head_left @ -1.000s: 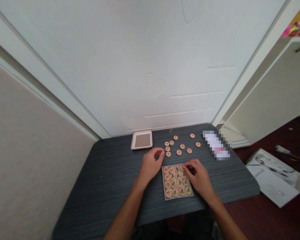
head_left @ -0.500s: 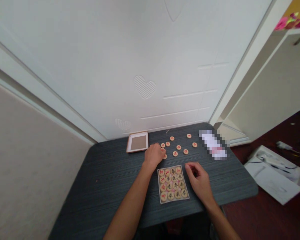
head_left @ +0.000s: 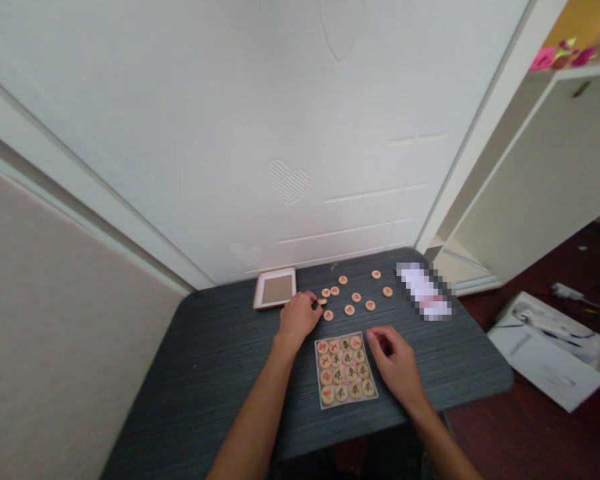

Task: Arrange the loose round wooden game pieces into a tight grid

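Note:
Between the fingertips of my left hand (head_left: 299, 319) is a round wooden piece (head_left: 322, 302), slightly tilted, at the left end of the loose pieces. My right hand (head_left: 393, 357) rests on the table beside the square box (head_left: 321, 405), its fingers curled and thumb near the forefinger; whether anything is inside them is hidden. The box is filled with rows of round pieces bearing red or black characters. Several loose pieces with red characters, such as one piece (head_left: 349, 310), lie spread behind the box.
On the dark table (head_left: 220, 353), a framed tray or lid (head_left: 277, 289) lies at the back left, and a blurred pale object (head_left: 423, 290) at the back right. A white box (head_left: 550, 367) stands on the floor at right.
My left hand has drawn slightly left, and the piece at its fingertips now shows tilted. The view has shifted a little; my right hand stays beside the box.

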A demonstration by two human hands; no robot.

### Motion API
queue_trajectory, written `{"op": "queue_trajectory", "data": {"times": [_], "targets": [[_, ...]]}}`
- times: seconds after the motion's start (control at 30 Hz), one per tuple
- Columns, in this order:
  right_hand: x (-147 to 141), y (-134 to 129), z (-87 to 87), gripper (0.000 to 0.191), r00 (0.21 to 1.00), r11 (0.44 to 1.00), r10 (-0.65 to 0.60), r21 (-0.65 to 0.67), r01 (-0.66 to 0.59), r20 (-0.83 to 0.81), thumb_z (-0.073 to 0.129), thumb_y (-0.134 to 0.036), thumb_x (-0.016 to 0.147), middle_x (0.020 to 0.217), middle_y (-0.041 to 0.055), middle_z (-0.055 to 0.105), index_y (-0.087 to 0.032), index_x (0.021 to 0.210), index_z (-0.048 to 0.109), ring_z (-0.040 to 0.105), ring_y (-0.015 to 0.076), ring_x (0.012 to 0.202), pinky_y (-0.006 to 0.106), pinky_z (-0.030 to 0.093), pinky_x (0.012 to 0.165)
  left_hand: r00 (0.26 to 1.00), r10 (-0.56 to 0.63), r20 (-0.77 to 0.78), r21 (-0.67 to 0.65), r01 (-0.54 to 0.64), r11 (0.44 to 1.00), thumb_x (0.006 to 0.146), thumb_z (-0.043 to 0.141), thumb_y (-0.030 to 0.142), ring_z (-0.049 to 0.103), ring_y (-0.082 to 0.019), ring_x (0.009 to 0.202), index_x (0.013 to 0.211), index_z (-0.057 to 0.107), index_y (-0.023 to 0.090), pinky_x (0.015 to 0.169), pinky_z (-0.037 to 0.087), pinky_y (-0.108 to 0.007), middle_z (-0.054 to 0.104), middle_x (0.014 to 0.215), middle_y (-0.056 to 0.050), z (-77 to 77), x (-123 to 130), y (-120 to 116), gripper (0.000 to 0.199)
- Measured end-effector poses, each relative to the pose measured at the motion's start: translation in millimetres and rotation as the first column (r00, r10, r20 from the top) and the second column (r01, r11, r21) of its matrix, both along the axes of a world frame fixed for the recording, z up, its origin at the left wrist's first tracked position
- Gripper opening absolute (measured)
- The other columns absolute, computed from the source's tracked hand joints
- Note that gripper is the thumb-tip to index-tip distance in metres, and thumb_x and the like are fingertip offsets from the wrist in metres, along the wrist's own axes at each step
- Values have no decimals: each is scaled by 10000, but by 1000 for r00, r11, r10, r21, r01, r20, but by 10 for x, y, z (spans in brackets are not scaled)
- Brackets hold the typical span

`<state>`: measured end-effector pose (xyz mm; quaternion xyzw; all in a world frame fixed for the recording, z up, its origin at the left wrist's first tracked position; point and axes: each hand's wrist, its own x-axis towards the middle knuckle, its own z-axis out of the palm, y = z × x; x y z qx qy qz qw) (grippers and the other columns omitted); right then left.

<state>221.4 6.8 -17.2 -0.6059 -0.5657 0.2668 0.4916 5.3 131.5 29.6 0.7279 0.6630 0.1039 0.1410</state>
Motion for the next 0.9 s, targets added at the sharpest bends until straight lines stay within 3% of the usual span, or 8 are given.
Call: {"op": "queue_trajectory", "data": {"times": [0.27,0.5,0.7,0.9], "targets": [[-20,5,11,293,1000,1000,-10,-9,10,1,565,-451,972,848,50,722,-208,941,727,660,197,745,298,515,683,999,-42,-6,35,42,999,916,564,218,685,-243,1028,1088,697,228,848,503,-323,738,1106,-102,49,60,-21,217],[-17,2,12,303,1000,1000,3,-1,-3,8,566,-459,968,826,49,719,-208,930,730,657,191,722,294,518,667,997,-80,-10,29,80,996,961,548,463,685,-243,994,1068,686,232,831,503,-320,730,1077,-101,99,213,-45,289],[-15,-7,2,282,1000,1000,6,4,-6,-2,566,-444,970,832,46,722,-215,938,728,662,196,737,299,525,692,964,-266,-5,19,266,964,911,635,287,653,-251,1093,1106,690,297,903,502,-343,678,1181,-67,194,437,-16,203],[-14,8,6,288,1000,1000,16,-2,-16,1,559,-444,972,817,49,722,-218,923,730,660,198,721,295,519,667,936,-352,-9,6,352,936,885,635,173,615,-260,1152,1033,714,264,986,483,-365,670,1196,-86,251,551,102,191]]}}
